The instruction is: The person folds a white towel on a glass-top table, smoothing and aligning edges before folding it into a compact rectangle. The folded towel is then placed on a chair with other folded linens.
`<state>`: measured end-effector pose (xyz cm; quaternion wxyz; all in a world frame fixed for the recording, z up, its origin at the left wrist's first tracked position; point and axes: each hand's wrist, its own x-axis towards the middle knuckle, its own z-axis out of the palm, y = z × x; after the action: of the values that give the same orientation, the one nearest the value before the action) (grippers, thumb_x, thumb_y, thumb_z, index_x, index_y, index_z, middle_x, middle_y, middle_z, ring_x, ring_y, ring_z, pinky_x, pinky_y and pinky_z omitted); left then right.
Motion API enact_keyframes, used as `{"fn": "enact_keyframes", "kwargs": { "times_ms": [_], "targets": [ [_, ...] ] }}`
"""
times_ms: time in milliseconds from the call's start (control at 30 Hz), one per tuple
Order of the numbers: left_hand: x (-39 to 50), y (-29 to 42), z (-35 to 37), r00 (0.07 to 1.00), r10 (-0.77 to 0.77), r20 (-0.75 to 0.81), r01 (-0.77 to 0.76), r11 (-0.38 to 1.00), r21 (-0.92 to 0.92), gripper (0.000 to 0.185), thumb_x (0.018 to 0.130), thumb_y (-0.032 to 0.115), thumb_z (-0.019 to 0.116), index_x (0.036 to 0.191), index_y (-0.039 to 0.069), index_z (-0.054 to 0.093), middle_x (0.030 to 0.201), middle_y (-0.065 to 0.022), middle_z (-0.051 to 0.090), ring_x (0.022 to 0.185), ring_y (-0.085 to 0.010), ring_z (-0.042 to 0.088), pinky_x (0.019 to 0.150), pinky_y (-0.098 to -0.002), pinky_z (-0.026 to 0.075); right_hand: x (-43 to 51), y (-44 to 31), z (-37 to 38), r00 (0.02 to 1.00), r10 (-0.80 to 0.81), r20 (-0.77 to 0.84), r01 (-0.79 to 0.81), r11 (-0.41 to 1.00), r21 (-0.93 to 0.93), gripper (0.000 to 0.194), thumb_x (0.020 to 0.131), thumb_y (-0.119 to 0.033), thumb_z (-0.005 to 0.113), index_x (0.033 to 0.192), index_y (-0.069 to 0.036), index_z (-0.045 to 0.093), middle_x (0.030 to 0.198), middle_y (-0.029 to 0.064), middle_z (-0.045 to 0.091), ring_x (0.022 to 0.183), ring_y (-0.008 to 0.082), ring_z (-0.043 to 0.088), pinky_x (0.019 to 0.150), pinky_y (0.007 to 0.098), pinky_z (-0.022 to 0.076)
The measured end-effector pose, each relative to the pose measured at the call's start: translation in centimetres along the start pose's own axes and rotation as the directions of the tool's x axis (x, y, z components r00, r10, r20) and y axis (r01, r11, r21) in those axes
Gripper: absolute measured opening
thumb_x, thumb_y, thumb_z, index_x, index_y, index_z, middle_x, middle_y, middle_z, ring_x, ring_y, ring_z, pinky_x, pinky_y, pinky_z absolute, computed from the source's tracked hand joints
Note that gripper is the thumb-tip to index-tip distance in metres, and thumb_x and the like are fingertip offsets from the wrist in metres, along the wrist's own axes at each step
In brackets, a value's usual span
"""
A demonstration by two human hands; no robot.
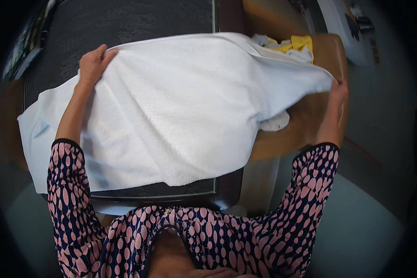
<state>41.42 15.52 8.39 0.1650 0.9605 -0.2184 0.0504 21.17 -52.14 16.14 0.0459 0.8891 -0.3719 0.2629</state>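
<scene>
A large white towel (180,104) is spread in front of me over a dark tabletop and the brown surface to its right. My left hand (96,62) grips its far edge at the upper left, thumb and fingers pinching the cloth. My right hand (338,91), slightly blurred, holds a corner of the towel stretched out to the right, above the brown surface. Soft folds run diagonally across the towel's middle, and its left part hangs down past the table's left side. A small white piece (276,121), perhaps cloth, shows from under the towel's right side.
Yellow and white cloths (301,44) lie on the brown surface (328,52) beyond the towel. The dark tabletop (135,17) extends away from me. At the far left stands a stack of thin items (27,48). A white piece of furniture (344,34) is at the upper right.
</scene>
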Motion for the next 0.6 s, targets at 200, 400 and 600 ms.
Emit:
{"fn": "enact_keyframes", "kwargs": {
  "times_ms": [200,400,600],
  "targets": [
    [-2.0,-2.5,0.9,0.995,-0.021,-0.096,0.027,0.998,0.062,0.039,0.084,0.048,0.059,0.076,0.009,0.062,0.061,-0.0087,0.061,0.053,-0.0211,0.058,0.052,-0.0330,0.046,-11.6,-1.2,2.6,0.804,-0.098,0.587,-0.279,0.809,0.517,0.026,0.083,-0.027,0.062,0.074,-0.002,0.061,0.062,0.0052,0.059,0.052,0.0131,0.055,0.050,0.0288,0.0450],
    [-3.4,-4.9,2.2,0.990,-0.046,-0.133,0.060,0.993,0.097,0.041,0.085,0.052,0.055,0.080,0.012,0.065,0.063,-0.0071,0.062,0.055,-0.0214,0.060,0.055,-0.0334,0.048,-29.5,-3.3,-5.0,0.138,0.041,0.990,-0.710,0.701,0.070,0.051,0.088,-0.046,0.051,0.070,0.000,0.062,0.059,0.0075,0.058,0.050,0.0146,0.055,0.049,0.0282,0.0459],
    [-6.0,-8.5,3.6,0.993,-0.118,0.006,0.113,0.969,0.219,0.044,0.085,0.056,0.051,0.085,0.014,0.066,0.067,-0.0061,0.065,0.061,-0.0212,0.063,0.056,-0.0330,0.049,-34.7,-10.0,-6.2,0.145,-0.007,0.989,-0.973,0.183,0.143,0.059,0.088,-0.051,0.049,0.105,0.004,0.059,0.097,0.0126,0.063,0.090,0.0204,0.060,0.079,0.0337,0.0475]
  ]
}}
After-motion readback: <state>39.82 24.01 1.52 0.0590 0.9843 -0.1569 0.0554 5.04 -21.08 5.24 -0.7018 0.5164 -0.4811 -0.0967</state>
